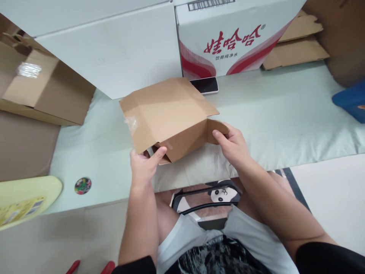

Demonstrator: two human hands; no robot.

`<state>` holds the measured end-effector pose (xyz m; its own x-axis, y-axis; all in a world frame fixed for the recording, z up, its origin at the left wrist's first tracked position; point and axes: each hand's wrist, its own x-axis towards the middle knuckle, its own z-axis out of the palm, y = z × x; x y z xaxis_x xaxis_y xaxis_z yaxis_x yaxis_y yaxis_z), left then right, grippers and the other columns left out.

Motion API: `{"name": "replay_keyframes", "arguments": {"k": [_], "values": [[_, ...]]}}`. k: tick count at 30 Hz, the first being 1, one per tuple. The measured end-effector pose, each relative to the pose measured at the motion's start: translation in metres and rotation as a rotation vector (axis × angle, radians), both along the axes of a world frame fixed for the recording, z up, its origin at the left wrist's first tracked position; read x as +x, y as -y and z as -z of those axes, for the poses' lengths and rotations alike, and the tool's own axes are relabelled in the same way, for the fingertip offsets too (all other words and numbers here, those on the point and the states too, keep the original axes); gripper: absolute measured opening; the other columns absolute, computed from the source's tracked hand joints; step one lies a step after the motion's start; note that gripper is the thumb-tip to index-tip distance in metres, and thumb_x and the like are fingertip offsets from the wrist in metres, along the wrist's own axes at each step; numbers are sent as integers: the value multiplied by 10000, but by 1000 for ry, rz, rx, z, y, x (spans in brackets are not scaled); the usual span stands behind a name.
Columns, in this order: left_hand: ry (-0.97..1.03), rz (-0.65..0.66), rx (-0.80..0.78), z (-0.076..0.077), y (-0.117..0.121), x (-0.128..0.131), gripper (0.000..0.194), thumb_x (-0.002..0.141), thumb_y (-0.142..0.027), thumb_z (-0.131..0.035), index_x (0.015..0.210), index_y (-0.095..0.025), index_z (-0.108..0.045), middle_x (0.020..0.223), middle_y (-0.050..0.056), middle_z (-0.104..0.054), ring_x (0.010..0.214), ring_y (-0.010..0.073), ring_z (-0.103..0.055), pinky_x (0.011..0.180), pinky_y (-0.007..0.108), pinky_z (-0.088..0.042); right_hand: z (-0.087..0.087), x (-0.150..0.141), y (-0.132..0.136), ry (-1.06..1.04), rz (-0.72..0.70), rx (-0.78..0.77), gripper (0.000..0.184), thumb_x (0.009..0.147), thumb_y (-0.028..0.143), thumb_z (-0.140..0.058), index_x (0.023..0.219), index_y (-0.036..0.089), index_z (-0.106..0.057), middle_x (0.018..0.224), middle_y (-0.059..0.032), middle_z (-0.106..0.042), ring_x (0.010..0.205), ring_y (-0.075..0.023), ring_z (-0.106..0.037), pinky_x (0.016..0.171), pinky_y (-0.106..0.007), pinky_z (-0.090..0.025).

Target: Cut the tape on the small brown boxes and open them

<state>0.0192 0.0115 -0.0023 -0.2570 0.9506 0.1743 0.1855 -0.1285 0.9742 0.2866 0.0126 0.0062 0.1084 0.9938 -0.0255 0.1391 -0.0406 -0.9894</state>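
A small brown cardboard box (171,108) rests on the pale green cloth, with its flaps sticking out at both ends. My left hand (145,161) grips its near left corner; the thumb lies on the side and the other fingers are partly hidden beneath the flap. My right hand (232,142) pinches a rounded side flap at the right end between thumb and fingers. Clear tape (131,122) clings to the left edge of the box. Right behind the box lies a phone (205,85) with a dark screen, partly covered by it.
Large white cartons (114,57) stand along the back, one with red lettering (234,42). Brown cardboard boxes (65,91) are stacked at the left. A yellow-green container (28,198), a round colourful disc (83,185) and a blue object (352,102) lie around on the pale cloth (285,114).
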Motion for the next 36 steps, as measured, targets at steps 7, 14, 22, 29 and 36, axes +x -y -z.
{"name": "replay_keyframes", "arguments": {"k": [7, 14, 22, 29, 36], "values": [[35, -43, -38, -3, 1, 2, 833, 529, -649, -987, 1167, -172, -744, 1065, 124, -786, 1263, 338, -703, 1161, 462, -520, 0, 0, 1, -13, 5, 11, 303, 903, 394, -629, 1114, 216, -753, 1091, -62, -812, 1032, -256, -747, 924, -444, -598], [26, -66, -68, -4, 1, 1, 829, 520, -625, -997, 1166, -171, -746, 1085, 120, -780, 1251, 316, -702, 1181, 438, -491, -1, 0, 0, -17, 21, 3, 290, 892, 385, -635, 1092, 218, -761, 1063, -56, -817, 1005, -253, -745, 900, -441, -600], [17, 12, -33, -1, 1, 0, 715, 589, -631, -959, 1101, -177, -752, 887, 69, -772, 1020, 286, -769, 1074, 426, -573, -1, 0, 0, -19, 14, 11, 257, 878, 376, -635, 1043, 221, -756, 1000, -48, -802, 948, -242, -730, 854, -424, -593], [-2, 59, -38, -1, 3, -1, 558, 639, -604, -942, 945, -181, -747, 877, 72, -765, 961, 273, -765, 1038, 422, -596, -1, 1, 2, -8, -22, -3, 238, 895, 374, -616, 1039, 226, -734, 1003, -51, -790, 950, -238, -726, 870, -437, -598], [-10, 37, -54, 3, 2, -2, 646, 613, -624, -946, 1042, -184, -748, 895, 75, -773, 976, 284, -770, 969, 405, -624, -1, 2, 1, -48, -22, -23, 255, 889, 385, -627, 1061, 236, -742, 1041, -48, -804, 982, -242, -736, 905, -442, -604]]}}
